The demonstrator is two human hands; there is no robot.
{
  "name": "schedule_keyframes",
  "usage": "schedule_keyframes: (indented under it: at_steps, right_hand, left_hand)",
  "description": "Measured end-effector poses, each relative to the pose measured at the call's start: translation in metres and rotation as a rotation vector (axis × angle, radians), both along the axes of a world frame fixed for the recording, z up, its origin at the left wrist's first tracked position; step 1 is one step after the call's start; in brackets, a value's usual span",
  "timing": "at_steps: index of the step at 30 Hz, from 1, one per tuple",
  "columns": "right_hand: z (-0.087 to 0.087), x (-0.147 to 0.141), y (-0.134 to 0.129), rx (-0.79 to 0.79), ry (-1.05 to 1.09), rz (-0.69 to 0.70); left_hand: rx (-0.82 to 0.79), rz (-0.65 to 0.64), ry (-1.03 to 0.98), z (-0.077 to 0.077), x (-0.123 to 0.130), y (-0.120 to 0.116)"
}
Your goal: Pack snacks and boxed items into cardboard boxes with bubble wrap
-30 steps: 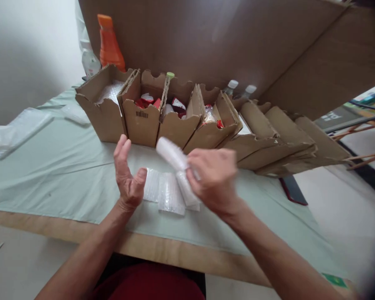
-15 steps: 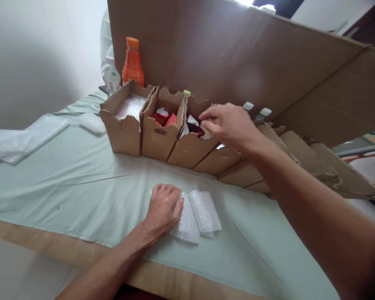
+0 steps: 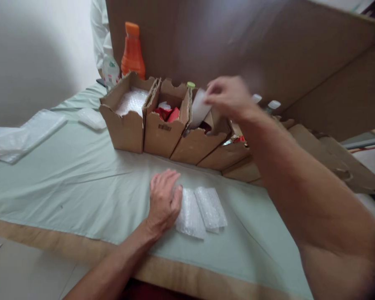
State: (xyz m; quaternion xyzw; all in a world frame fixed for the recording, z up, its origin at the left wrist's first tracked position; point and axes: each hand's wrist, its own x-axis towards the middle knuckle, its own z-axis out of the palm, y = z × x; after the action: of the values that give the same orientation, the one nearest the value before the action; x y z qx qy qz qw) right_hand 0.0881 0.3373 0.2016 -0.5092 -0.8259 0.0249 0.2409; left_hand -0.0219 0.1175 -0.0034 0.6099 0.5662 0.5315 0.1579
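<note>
My right hand (image 3: 226, 96) pinches the top of a whitish flat packet (image 3: 200, 109) above the third cardboard bin (image 3: 200, 146), with the packet's lower end still inside the bin. What the packet contains I cannot make out. On the cloth, my left hand (image 3: 165, 198) lies with fingers stretched out and the thumb apart. Beside its thumb is a piece of bubble wrap (image 3: 190, 216), and just right of that a second bubble-wrap piece (image 3: 211, 208).
Leftmost in the row, one bin (image 3: 125, 133) holds bubble wrap; its neighbour (image 3: 159, 139) has red packets (image 3: 168, 113). Behind stand an orange bottle (image 3: 133, 54) and a cardboard panel (image 3: 175, 41). Clear plastic (image 3: 37, 129) lies on the green cloth (image 3: 96, 187) at left.
My right hand has risen from the third bin, drawing the whitish packet upward. The fingers of my left hand have straightened, and the view has shifted slightly.
</note>
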Motion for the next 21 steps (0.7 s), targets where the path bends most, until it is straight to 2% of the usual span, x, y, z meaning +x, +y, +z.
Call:
schedule_keyframes:
  at_steps: [3, 5, 6, 8, 10, 11, 12, 14, 16, 18, 21]
  right_hand:
    - [0.028, 0.041, -0.057, 0.243, 0.33, -0.003]
    - [0.032, 0.065, -0.096, 0.225, 0.532, 0.079]
    - [0.028, 0.075, -0.114, 0.124, 0.565, 0.133]
    - [0.006, 0.085, -0.141, -0.231, 0.478, 0.235]
    - [-0.031, 0.084, -0.155, -0.571, 0.249, 0.263]
    - [-0.052, 0.08, -0.159, -0.675, 0.12, 0.247]
    - [-0.072, 0.075, -0.16, -0.692, -0.034, 0.194]
    - [-0.103, 0.065, -0.162, -0.611, -0.229, 0.11]
    - [-0.117, 0.06, -0.163, -0.519, -0.29, 0.078]
    - [-0.109, 0.063, -0.163, -0.426, -0.298, 0.088]
    - [-0.066, 0.068, -0.154, -0.246, -0.223, 0.162]
  left_hand:
    - [-0.002, 0.076, -0.237, 0.006, -0.012, 0.003]
    - [-0.011, 0.122, -0.375, 0.011, -0.019, 0.004]
    - [-0.006, 0.138, -0.411, 0.013, -0.022, 0.004]
    - [0.028, 0.141, -0.408, 0.016, -0.022, 0.004]
    - [0.066, 0.106, -0.338, 0.015, -0.019, 0.002]
    - [0.073, 0.082, -0.296, 0.014, -0.017, 0.002]
    - [0.071, 0.063, -0.254, 0.012, -0.015, 0.001]
    - [0.052, 0.048, -0.178, 0.008, -0.012, 0.002]
    - [0.036, 0.063, -0.131, 0.005, -0.012, 0.003]
    - [0.033, 0.087, -0.126, 0.007, -0.014, 0.003]
    - [0.054, 0.107, -0.18, 0.014, -0.016, 0.001]
